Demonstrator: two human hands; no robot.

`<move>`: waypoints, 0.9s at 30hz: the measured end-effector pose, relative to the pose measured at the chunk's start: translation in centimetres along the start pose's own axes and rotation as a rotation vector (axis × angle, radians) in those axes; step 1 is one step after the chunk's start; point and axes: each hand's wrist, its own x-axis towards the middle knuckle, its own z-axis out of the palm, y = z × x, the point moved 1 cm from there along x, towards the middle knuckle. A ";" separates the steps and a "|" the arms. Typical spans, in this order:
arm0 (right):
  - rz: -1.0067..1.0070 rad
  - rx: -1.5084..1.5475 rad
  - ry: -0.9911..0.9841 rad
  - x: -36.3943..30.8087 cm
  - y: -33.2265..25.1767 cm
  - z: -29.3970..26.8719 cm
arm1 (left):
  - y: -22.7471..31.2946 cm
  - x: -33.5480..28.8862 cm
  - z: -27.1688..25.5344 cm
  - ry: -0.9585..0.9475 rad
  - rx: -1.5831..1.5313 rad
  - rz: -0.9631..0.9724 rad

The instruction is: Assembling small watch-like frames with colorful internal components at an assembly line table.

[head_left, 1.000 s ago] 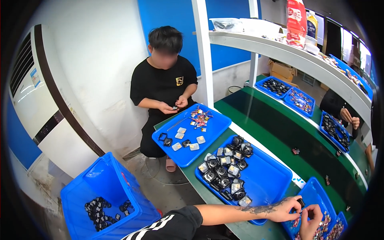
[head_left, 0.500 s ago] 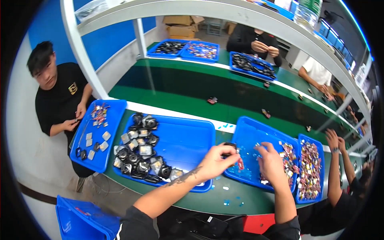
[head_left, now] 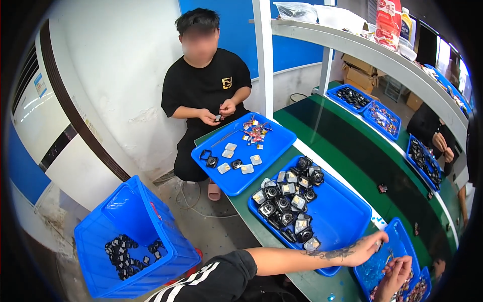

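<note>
Blue tray point(head_left: 341, 206) with black housings point(head_left: 284, 204); second tray point(head_left: 401, 241) with small parts point(head_left: 404, 290) beside the right hand point(head_left: 396, 276). This and the left hand point(head_left: 366, 250) are curled; grip cannot be told.

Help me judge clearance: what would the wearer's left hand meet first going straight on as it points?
Probably the far rim of the blue tray by the left hand, though height is unclear and it might pass over.

The near right tray point(head_left: 399, 240) is blue, like the near left bin point(head_left: 182, 254), the belt point(head_left: 367, 166) dark green, and the near sleeve point(head_left: 226, 274) black with white stripes
</note>
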 end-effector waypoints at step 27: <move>-0.016 -0.422 -0.153 1.4 -1.8 7.1 | 2.4 -0.6 -2.4 0.167 -0.247 -0.193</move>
